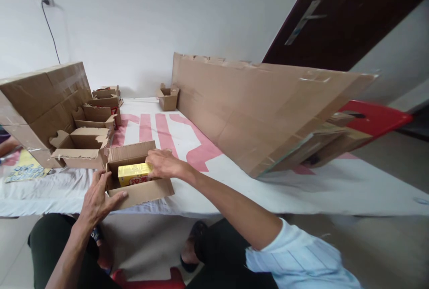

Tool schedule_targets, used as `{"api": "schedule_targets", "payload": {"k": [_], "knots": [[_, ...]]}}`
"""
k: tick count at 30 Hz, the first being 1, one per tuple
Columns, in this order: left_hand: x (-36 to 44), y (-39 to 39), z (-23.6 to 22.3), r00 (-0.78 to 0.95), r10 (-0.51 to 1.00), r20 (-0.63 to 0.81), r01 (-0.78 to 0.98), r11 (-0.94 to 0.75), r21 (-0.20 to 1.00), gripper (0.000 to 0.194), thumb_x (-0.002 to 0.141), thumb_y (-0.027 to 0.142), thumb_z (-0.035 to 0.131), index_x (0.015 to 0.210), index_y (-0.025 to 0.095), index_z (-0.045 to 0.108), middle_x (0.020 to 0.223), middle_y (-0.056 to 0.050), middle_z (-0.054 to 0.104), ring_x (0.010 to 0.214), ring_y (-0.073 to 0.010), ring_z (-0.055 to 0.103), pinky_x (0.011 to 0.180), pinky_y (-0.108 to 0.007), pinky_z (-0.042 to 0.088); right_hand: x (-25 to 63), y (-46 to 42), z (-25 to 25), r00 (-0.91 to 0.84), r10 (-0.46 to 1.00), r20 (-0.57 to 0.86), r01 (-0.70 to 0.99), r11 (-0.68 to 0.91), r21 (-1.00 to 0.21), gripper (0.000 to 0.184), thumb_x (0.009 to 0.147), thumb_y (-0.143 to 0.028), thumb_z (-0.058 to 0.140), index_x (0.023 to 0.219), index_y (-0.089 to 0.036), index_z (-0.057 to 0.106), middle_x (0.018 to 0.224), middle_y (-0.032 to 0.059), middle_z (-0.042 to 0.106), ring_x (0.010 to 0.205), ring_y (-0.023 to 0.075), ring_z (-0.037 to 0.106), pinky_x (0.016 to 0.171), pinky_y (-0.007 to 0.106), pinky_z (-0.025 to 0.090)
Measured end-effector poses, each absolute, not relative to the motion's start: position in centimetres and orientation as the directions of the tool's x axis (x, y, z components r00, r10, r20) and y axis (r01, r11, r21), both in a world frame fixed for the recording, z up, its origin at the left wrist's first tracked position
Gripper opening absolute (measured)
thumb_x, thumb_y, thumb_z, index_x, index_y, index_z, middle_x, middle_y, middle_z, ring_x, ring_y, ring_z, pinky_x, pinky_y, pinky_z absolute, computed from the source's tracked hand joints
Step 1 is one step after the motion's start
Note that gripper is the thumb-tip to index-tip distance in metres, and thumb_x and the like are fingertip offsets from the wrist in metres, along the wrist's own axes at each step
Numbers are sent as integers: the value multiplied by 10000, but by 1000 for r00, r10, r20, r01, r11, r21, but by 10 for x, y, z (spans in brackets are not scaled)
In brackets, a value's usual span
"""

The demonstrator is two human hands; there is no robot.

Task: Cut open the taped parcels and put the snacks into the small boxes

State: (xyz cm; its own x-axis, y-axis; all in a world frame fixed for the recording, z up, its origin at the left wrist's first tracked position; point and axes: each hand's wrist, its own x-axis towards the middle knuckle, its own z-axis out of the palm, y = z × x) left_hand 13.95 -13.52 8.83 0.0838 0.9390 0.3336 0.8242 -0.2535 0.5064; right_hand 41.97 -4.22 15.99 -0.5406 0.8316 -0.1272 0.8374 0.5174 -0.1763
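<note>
An open cardboard box (144, 193) sits at the table's front edge with its flaps spread. Inside it lies a yellow carton (133, 173) with red lettering. My left hand (98, 197) grips the left end of the cardboard box, thumb over the near flap and fingers at the end wall. My right hand (163, 163) reaches in from the right, its fingers closed on the right end of the yellow carton. The fingertips are partly hidden.
Several open small boxes (89, 141) line the left, beside a tall cardboard partition (56, 96). A long cardboard panel (251, 110) stands at the right, with a small box (168, 99) at its far end. A red chair (378, 121) is behind it. Someone's hand (9, 145) shows far left.
</note>
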Motion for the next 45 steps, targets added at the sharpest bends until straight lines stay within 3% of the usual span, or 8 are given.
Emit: {"api": "schedule_targets", "payload": {"k": [5,9,20,24,28,32,38,45], "knots": [[141,-135,93,79,935,345,815,-260,518,650,874,596,815,1394,248,640,1399,-128,658,1266,-372,717,1010,-513,649,446,-27,159,-536,843,-38,602,350,-718,305,878,-371,800,1072,-140,846,1009,64,807,871,211,706,709,285,475],[138,-132,101,68,946,317,816,-236,528,729,858,628,824,1440,235,629,1340,-130,696,1244,-384,726,1037,-542,632,454,-21,152,-497,867,29,376,246,-893,363,831,-396,823,1066,-120,826,890,48,767,742,172,645,627,269,459],[122,-94,133,112,929,351,747,-312,587,626,889,570,787,1406,225,716,1449,-184,759,1344,-442,714,1161,-640,556,447,-10,152,-458,877,144,22,173,-985,546,721,-497,988,1132,-167,846,1102,83,852,947,252,784,795,325,629],[130,-84,159,153,918,365,479,-392,785,648,876,543,846,1423,223,713,1390,-152,809,1266,-389,765,1104,-550,616,432,-1,165,-347,891,294,-144,260,-955,601,757,-555,977,1199,-186,807,1160,65,830,1005,251,779,838,333,642],[140,-73,186,-48,904,424,146,-414,899,729,759,566,969,1344,202,730,1277,-124,838,1077,-315,812,865,-396,685,410,7,168,-176,887,428,-334,355,-873,699,827,-679,898,1345,-252,705,1210,50,789,1045,236,762,821,321,656],[150,-55,197,-198,901,385,48,-384,922,764,643,665,1022,1171,184,751,1134,-98,846,857,-233,802,726,-311,657,389,12,159,-174,874,454,-318,387,-866,627,907,-611,831,1402,-268,655,1230,70,772,1085,241,751,793,312,666],[153,-25,183,-153,960,232,50,-227,973,808,522,682,1062,1092,197,756,929,-65,837,770,-238,799,625,-289,628,373,30,147,-50,944,325,-251,303,-919,426,985,-331,697,1403,-259,660,1166,39,772,1030,210,743,827,294,662],[159,21,153,-82,987,140,45,-137,990,548,532,527,1062,967,324,799,982,-25,871,771,-312,794,572,-417,686,385,69,113,-48,969,242,-66,238,-969,528,1041,-452,725,1530,-274,631,1213,52,756,969,233,753,791,337,662]]}}
